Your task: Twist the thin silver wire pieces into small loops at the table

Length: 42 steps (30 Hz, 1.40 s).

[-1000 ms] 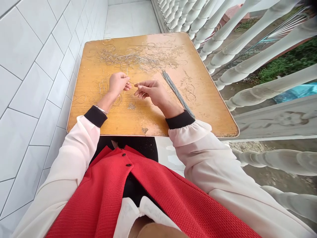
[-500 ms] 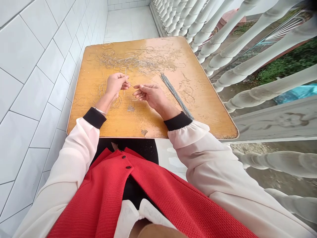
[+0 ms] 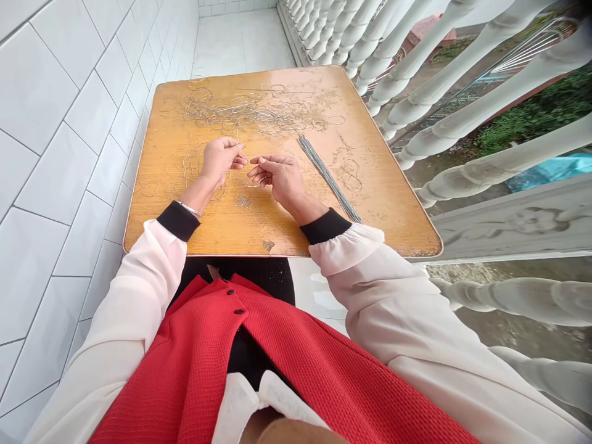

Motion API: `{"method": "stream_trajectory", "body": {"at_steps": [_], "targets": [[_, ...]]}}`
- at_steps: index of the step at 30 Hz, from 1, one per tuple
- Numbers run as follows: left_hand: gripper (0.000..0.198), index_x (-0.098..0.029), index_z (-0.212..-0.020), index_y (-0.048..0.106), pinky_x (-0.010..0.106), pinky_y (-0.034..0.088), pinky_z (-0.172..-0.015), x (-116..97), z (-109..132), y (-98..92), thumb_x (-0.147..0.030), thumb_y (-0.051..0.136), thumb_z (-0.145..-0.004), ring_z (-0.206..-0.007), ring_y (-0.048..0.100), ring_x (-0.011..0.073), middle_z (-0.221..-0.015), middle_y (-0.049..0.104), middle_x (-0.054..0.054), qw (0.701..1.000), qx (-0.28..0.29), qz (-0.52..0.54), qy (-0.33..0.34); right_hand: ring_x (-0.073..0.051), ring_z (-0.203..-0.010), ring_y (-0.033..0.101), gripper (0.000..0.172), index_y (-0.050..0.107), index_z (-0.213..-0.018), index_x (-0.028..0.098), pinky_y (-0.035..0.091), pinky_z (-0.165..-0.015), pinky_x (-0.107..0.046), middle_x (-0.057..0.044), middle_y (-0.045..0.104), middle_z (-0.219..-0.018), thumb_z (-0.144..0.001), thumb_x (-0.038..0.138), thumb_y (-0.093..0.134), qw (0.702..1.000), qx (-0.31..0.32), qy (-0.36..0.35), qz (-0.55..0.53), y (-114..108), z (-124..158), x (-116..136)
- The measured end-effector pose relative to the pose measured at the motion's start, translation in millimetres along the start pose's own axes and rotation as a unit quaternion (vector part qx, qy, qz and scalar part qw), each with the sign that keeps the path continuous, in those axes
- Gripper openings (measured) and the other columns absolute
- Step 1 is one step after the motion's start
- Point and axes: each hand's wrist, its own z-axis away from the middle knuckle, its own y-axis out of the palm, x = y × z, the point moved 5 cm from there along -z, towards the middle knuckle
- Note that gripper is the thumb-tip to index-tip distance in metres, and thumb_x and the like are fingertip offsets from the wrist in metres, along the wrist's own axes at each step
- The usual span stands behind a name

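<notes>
Over the middle of the wooden table (image 3: 379,203), my left hand (image 3: 221,161) pinches a thin wire whose pale end sticks up above the fingers. My right hand (image 3: 280,176) faces it a small gap away, thumb and index finger pressed together on a fine wire. How the wire runs between the fingertips is too thin to make out. Beyond both hands lies a loose tangle of thin wires (image 3: 250,114). A bundle of straight grey wires (image 3: 328,179) rests to the right of my right hand. Several curled wires lie around my left wrist.
A white tiled wall (image 3: 55,160) runs along the left. White balusters (image 3: 425,123) stand close to the table's right side. One looped wire (image 3: 351,176) lies right of the bundle. My red garment (image 3: 203,345) is below the table's near edge.
My left hand has shifted slightly right, and the gap between the hands is narrower. The wire end above my left fingers now points upward. My right hand has barely moved.
</notes>
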Motion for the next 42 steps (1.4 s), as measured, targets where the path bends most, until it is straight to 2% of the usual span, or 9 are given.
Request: {"method": "stream_trajectory", "body": {"at_steps": [5, 11, 17, 21, 26, 31, 34, 37, 42], "targets": [[0.021, -0.017, -0.08, 0.06, 0.014, 0.05, -0.064, 1, -3, 0.0, -0.015, 0.065, -0.1, -0.058, 0.065, 0.004, -0.066, 0.068, -0.003, 1.0, -0.003, -0.01, 0.003, -0.014, -0.059, 0.07, 0.025, 0.071, -0.084, 0.022, 0.053, -0.051, -0.022, -0.003, 0.077, -0.072, -0.095, 0.045, 0.073, 1.0, -0.026, 0.013, 0.0, 0, 4, 1], [0.03, -0.018, -0.073, 0.056, 0.014, 0.049, -0.061, -1, -1, -5.8, -0.012, 0.06, -0.101, -0.055, 0.062, 0.0046, -0.061, 0.064, -0.003, 1.0, 0.002, -0.003, -0.019, -0.013, -0.053, 0.068, 0.03, 0.071, -0.07, 0.018, 0.051, -0.046, -0.021, -0.007, 0.075, -0.066, -0.092, 0.036, 0.08, 0.995, 0.052, 0.069, 0.055, -16, -8, -2], [0.033, -0.016, -0.069, 0.054, 0.019, 0.052, -0.065, 7, 8, 15.9, -0.002, 0.059, -0.098, -0.053, 0.063, 0.0078, -0.055, 0.062, -0.001, 0.992, 0.076, -0.053, -0.085, -0.016, -0.043, 0.063, 0.027, 0.071, -0.065, 0.017, 0.054, -0.047, -0.029, -0.004, 0.065, -0.05, -0.073, 0.018, 0.097, 0.983, 0.096, 0.072, 0.135, -42, -23, -13], [0.035, -0.016, -0.066, 0.053, 0.018, 0.051, -0.064, 12, 7, 26.2, -0.004, 0.061, -0.098, -0.052, 0.062, 0.008, -0.051, 0.061, -0.001, 0.984, 0.092, -0.094, -0.119, -0.014, -0.038, 0.057, 0.032, 0.068, -0.058, 0.02, 0.054, -0.046, -0.031, 0.0, 0.059, -0.044, -0.073, 0.011, 0.095, 0.975, 0.11, 0.072, 0.181, -43, -26, -21], [0.034, -0.018, -0.068, 0.055, 0.02, 0.05, -0.061, 16, -15, 12.9, -0.015, 0.063, -0.101, -0.052, 0.062, 0.01, -0.053, 0.06, -0.001, 0.984, 0.056, -0.154, -0.066, -0.012, -0.036, 0.052, 0.035, 0.065, -0.057, 0.025, 0.05, -0.04, -0.027, 0.005, 0.055, -0.04, -0.073, 0.02, 0.095, 0.964, 0.144, 0.011, 0.222, -39, -30, -29], [0.016, -0.02, -0.079, 0.066, 0.02, 0.052, -0.073, 15, -10, -9.5, -0.014, 0.067, -0.094, -0.069, 0.067, 0.0122, -0.067, 0.064, -0.001, 0.973, 0.053, -0.216, 0.062, -0.014, -0.044, 0.056, 0.033, 0.063, -0.056, 0.025, 0.057, -0.054, -0.03, 0.005, 0.054, -0.041, -0.075, 0.019, 0.089, 0.955, 0.086, -0.057, 0.277, -55, -37, -26], [0.01, -0.021, -0.084, 0.071, 0.024, 0.052, -0.089, 9, 20, -15.9, -0.014, 0.067, -0.091, -0.091, 0.069, 0.0155, -0.085, 0.072, 0.003, 0.943, 0.078, -0.289, 0.145, -0.021, -0.066, 0.068, 0.026, 0.067, -0.062, 0.026, 0.061, -0.075, -0.036, 0.002, 0.058, -0.049, -0.078, 0.011, 0.081, 0.955, -0.002, -0.103, 0.279, -69, -43, -17], [0.007, -0.019, -0.091, 0.074, 0.03, 0.05, -0.095, 8, 50, -15.2, -0.017, 0.068, -0.092, -0.098, 0.068, 0.0194, -0.098, 0.073, 0.007, 0.891, 0.114, -0.389, 0.205, -0.026, -0.091, 0.072, 0.025, 0.069, -0.07, 0.028, 0.059, -0.092, -0.041, -0.001, 0.066, -0.064, -0.077, 0.005, 0.076, 0.951, -0.064, -0.14, 0.269, -71, -47, -8], [0.014, -0.015, -0.101, 0.076, 0.038, 0.051, -0.092, 19, 77, -0.4, -0.024, 0.065, -0.096, -0.107, 0.064, 0.0259, -0.111, 0.07, 0.012, 0.783, 0.164, -0.52, 0.299, -0.029, -0.096, 0.072, 0.021, 0.066, -0.069, 0.025, 0.055, -0.091, -0.042, -0.007, 0.076, -0.082, -0.087, 0.013, 0.068, 0.913, -0.058, -0.076, 0.397, -49, -37, 5]]}}
